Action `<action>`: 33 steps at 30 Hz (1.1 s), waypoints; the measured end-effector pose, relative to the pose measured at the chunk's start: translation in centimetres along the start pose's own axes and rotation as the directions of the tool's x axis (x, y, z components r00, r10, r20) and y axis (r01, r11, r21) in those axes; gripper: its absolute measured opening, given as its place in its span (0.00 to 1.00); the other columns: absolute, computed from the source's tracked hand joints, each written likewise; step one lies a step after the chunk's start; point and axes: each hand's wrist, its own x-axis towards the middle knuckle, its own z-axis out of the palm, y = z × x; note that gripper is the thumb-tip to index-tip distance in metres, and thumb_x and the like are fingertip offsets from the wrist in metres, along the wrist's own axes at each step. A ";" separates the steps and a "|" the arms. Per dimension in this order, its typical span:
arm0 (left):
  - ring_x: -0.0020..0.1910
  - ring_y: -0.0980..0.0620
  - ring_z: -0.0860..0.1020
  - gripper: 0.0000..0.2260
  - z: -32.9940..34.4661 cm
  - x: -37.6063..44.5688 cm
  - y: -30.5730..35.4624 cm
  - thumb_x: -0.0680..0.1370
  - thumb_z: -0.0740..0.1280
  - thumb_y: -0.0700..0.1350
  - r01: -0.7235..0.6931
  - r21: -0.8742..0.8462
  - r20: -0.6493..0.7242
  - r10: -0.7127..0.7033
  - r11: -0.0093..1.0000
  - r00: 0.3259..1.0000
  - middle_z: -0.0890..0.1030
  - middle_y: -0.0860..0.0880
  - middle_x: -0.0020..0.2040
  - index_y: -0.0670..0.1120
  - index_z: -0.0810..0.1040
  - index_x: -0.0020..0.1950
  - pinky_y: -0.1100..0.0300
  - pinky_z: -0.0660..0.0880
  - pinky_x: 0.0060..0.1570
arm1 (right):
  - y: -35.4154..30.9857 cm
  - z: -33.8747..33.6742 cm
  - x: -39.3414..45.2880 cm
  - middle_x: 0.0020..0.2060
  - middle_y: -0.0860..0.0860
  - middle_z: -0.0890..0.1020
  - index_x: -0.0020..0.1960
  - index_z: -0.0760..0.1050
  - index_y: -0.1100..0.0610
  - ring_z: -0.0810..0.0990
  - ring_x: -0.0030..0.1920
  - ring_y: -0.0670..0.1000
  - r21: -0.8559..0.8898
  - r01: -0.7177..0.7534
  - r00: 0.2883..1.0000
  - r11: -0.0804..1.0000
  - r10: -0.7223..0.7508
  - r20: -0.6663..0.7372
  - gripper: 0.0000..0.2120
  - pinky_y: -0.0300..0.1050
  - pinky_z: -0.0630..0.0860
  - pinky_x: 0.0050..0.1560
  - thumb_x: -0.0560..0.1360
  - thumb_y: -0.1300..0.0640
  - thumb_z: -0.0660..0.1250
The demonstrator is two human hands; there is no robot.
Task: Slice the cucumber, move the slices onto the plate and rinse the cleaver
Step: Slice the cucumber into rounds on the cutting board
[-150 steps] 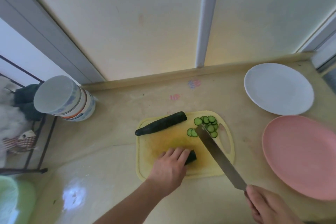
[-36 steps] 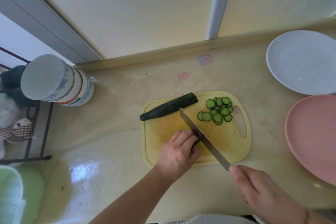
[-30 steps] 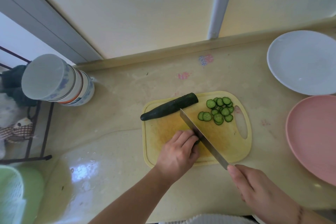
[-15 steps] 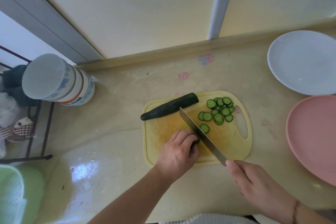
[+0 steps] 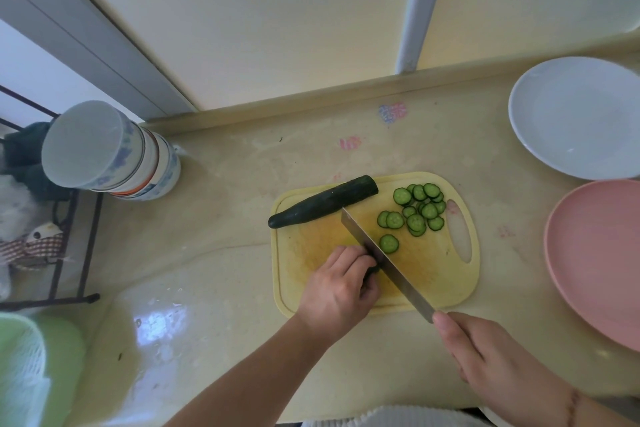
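**stirfry_dan:** Since half a second ago barely anything has shifted: same camera angle, and that one loose round green cucumber slice [image 5: 389,243] lies just right of the blade, same as before. Left hand [image 5: 341,289] is curled over a short dark cucumber stub [image 5: 371,270], knuckles right up against the long flat steel cleaver [image 5: 386,262]. Right hand [image 5: 498,362] is wrapped round the handle, which it hides completely.

**wok_mira:** Where's the rest of the cucumber?

**stirfry_dan:** A long dark green cucumber piece [image 5: 323,206] lies beyond the left hand at the far edge of the pale yellow plastic cutting board [image 5: 433,282], with the cleaver tip touching or nearly touching it. Past the blade, a pile of cut slices [image 5: 417,208] sits by the board's handle hole. A round white plate [image 5: 575,116] and a round pink plate [image 5: 595,260] wait further off to the right hand's side, both with nothing on them yet.

**wok_mira:** That stub looks tiny. I'd worry.

**stirfry_dan:** Same. With so little left to hold, the fingertips are close to the edge; one slip of the stub and the blade could catch a finger. Wet-looking counter too, so the board might skate.
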 end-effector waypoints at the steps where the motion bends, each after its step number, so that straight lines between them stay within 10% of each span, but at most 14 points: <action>1: 0.49 0.50 0.79 0.06 0.0 0.0 0.0 0.75 0.70 0.38 0.001 -0.001 0.002 -0.001 1.000 1.000 0.81 0.47 0.50 0.41 0.83 0.51 0.59 0.79 0.45 | 0.2 0.2 0.3 0.24 0.49 0.70 0.32 0.64 0.55 0.69 0.27 0.45 0.002 -0.001 1.000 1.000 0.001 0.004 0.27 0.48 0.70 0.36 0.71 0.32 0.47; 33: 0.48 0.51 0.79 0.06 0.0 -0.1 0.2 0.75 0.70 0.41 0.047 0.004 -0.017 -0.047 0.999 0.999 0.81 0.47 0.48 0.42 0.82 0.49 0.60 0.79 0.44 | 0.5 -0.5 -0.8 0.24 0.49 0.65 0.35 0.62 0.60 0.62 0.26 0.44 0.028 0.028 0.999 0.999 -0.028 -0.022 0.34 0.42 0.62 0.31 0.71 0.27 0.48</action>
